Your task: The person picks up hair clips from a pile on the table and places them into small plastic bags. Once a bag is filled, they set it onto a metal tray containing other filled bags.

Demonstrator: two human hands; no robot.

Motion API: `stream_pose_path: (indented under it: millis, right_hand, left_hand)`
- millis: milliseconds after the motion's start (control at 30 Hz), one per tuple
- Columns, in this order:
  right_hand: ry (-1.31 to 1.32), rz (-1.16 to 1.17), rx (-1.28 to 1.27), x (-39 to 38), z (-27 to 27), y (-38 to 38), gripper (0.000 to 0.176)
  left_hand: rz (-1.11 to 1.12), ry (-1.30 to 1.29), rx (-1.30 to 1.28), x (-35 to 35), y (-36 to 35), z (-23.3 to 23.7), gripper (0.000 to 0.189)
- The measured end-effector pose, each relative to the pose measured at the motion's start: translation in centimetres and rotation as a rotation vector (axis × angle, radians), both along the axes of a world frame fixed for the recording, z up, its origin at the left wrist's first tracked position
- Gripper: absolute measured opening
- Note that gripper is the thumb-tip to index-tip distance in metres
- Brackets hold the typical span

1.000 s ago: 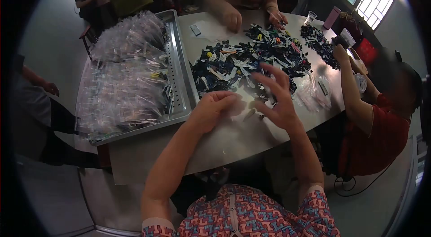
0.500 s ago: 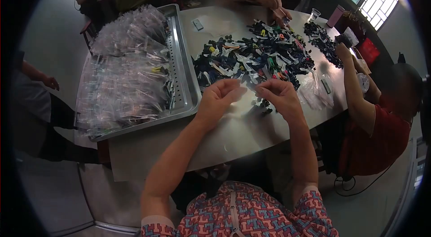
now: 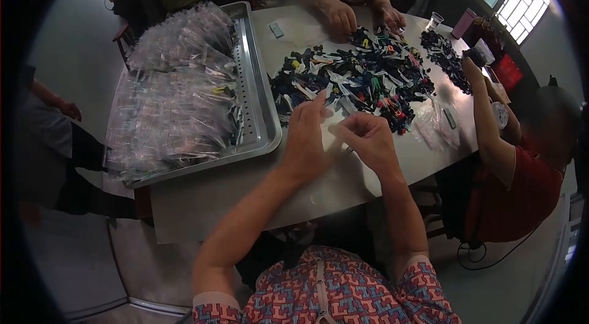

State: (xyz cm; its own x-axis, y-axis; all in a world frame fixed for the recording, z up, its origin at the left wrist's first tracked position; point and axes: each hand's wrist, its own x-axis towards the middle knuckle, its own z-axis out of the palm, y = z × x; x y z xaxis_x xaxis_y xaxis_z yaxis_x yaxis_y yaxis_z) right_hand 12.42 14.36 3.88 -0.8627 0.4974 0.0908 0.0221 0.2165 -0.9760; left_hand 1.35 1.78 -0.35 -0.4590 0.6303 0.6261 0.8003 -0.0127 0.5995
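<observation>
My left hand (image 3: pixel 305 143) is raised over the near edge of a pile of small plastic pieces (image 3: pixel 368 78), mostly black and white with a few coloured ones. Its fingers point upward and curl together; their tips are partly blurred. Close beside it, my right hand (image 3: pixel 372 143) has thumb and index finger pinched. Something pale and thin may lie between the two hands, too blurred to name. A small dark bit shows just below the right fingers.
At left stands a metal tray (image 3: pixel 261 97) heaped with filled clear bags (image 3: pixel 172 109). Clear bags (image 3: pixel 432 127) lie right of the pile. A second dark pile (image 3: pixel 451 63), a plastic cup (image 3: pixel 434 19) and a pink tumbler (image 3: pixel 464 22) stand farther right. Co-workers sit opposite and at right.
My left hand has moved right and turned, fingers now upward. My right hand has shifted left towards it. The opposite person's hands have moved apart and lower over the pile.
</observation>
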Motion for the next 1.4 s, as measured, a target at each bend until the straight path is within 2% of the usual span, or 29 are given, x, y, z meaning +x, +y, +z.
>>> stream_pose_path:
  millis: [100,167,300,433,500,633,667,700,800,867,1133,1200,1300,1367,1400]
  right_hand:
    - [0.002,0.014,-0.004,-0.4,-0.1,-0.1,0.017]
    - [0.106,-0.073,0.126,-0.6,0.7,-0.4,0.022]
    - [0.159,-0.112,0.129,-0.5,1.1,-0.3,0.025]
    - [0.113,-0.087,0.202,-0.2,1.4,-0.3,0.017]
    - [0.084,-0.075,0.216,0.0,1.6,-0.3,0.015]
    - [0.051,-0.062,0.276,0.2,1.8,-0.1,0.013]
    - [0.058,-0.049,0.302,0.3,1.6,0.1,0.013]
    - [0.057,-0.049,0.302,0.3,1.4,0.2,0.013]
    - [0.010,-0.052,0.227,0.2,0.9,0.7,0.013]
    - [-0.002,-0.001,0.148,0.2,0.8,0.9,0.017]
    - [0.023,-0.041,0.136,-0.2,0.7,0.6,0.029]
    - [0.026,-0.057,0.131,-0.3,0.9,0.2,0.032]
    - [0.065,-0.091,0.167,-0.5,0.7,0.0,0.038]
    - [0.145,-0.177,0.395,-0.5,0.8,-0.2,0.030]
    - [0.145,-0.176,0.394,-0.4,0.9,-0.2,0.030]
  left_hand:
    - [0.051,0.034,0.035,-0.3,0.3,-0.3,0.083]
    - [0.071,0.045,0.017,-0.3,0.1,-0.1,0.082]
    - [0.131,0.116,-0.042,-0.3,0.0,0.0,0.078]
    - [0.168,0.195,-0.034,-0.2,0.0,0.2,0.075]
    - [0.185,0.141,-0.078,-0.1,-0.2,0.5,0.063]
    - [0.204,0.185,-0.043,-0.1,-0.2,0.5,0.062]
    - [0.185,0.164,-0.091,-0.2,-0.3,0.4,0.068]
    - [0.165,0.144,-0.140,-0.2,-0.4,0.4,0.075]
    - [0.160,0.156,-0.127,-0.3,-0.3,0.2,0.075]
    - [0.161,0.174,-0.126,-0.4,-0.2,0.0,0.075]
    - [0.163,0.207,-0.140,-0.4,-0.1,0.0,0.075]
    - [0.214,0.261,-0.067,-0.4,0.1,0.0,0.058]
    - [0.218,0.258,-0.081,-0.3,0.1,0.0,0.058]
    - [0.214,0.251,-0.071,-0.2,0.0,0.3,0.058]
    - [0.211,0.245,-0.061,-0.2,-0.1,0.4,0.058]
